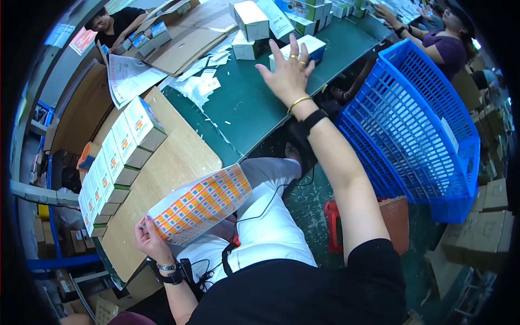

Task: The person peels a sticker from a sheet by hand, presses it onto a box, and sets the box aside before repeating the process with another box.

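My left hand (154, 245) pinches the near corner of a sheet of orange and white stickers (205, 202), which hangs tilted over my lap. At the far right of the green table, my right hand (290, 77) stretches out with its fingers spread. Its fingertips overlap a white and blue carton (318, 51) in this view; I cannot tell whether they touch it. On the wooden board (179, 146) to the left stands a row of white cartons (122, 142), each with an orange sticker on the face toward me.
More cartons (251, 20) are stacked at the back of the green table (238, 97), near paper scraps (199, 88) and flattened cardboard (197, 32). A blue plastic crate (401, 114) stands at the right. An orange tape roll (88, 157) sits behind the carton row. Other people work at the far side.
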Demonstrator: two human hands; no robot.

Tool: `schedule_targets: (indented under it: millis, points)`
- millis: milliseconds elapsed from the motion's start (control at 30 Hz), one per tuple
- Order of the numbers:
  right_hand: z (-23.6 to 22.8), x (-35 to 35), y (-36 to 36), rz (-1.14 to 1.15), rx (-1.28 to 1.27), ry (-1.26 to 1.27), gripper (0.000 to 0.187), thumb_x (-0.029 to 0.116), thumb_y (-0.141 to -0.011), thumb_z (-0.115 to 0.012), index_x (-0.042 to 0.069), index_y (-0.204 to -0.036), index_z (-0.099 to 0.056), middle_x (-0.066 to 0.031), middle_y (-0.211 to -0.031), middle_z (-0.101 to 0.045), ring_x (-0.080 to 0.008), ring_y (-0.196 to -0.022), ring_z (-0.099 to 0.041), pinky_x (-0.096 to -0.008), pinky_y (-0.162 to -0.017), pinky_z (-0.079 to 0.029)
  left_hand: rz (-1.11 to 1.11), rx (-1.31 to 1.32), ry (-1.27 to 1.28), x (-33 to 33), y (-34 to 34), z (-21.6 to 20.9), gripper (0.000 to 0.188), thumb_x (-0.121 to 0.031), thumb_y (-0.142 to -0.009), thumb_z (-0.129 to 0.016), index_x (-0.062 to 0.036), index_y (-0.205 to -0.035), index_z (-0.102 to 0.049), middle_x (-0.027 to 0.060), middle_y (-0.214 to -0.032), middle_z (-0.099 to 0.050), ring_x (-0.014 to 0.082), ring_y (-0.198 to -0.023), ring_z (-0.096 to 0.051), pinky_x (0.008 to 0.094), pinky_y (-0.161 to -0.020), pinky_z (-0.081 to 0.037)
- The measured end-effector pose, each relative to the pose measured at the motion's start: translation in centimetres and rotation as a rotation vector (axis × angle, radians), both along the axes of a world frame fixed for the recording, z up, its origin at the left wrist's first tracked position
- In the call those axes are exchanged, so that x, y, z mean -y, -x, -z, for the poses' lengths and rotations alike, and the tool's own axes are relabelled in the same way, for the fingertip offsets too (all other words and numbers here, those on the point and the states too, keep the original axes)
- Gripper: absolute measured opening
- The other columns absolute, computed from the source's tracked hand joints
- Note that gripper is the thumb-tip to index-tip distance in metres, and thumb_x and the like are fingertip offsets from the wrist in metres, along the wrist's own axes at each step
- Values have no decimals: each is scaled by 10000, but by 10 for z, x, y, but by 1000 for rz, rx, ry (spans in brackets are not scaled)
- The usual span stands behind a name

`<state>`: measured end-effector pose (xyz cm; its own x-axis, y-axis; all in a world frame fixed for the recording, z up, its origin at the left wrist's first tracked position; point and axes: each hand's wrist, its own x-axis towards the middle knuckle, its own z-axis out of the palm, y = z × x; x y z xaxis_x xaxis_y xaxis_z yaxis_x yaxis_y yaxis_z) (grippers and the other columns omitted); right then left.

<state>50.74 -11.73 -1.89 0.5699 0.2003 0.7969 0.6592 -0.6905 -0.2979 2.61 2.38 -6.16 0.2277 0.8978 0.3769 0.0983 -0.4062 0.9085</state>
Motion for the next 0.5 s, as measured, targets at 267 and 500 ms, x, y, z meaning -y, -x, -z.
schedule_targets:
  millis: [267,500]
  points:
    - [23,3,-5,-163,-88,220,367,390,-910,-736,144,-1183,-716,-152,-1420,-620,-439,-1367,-494,-523,-1172,-394,60,34,46,-1,11,4,127,-110,-1045,-658,16,-1052,-669,18,-918,-690,34,-800,-608,186,-735,-493]
    - [4,27,100,-539,-12,60,274,223,-896,-763,69,-1115,-705,-166,-1353,-669,-461,-1297,-568,-507,-1161,-421,225,-46,59,8,19,2,93,-60,-1021,-675,15,-1072,-696,-9,-924,-696,30,-807,-606,200,-729,-504]
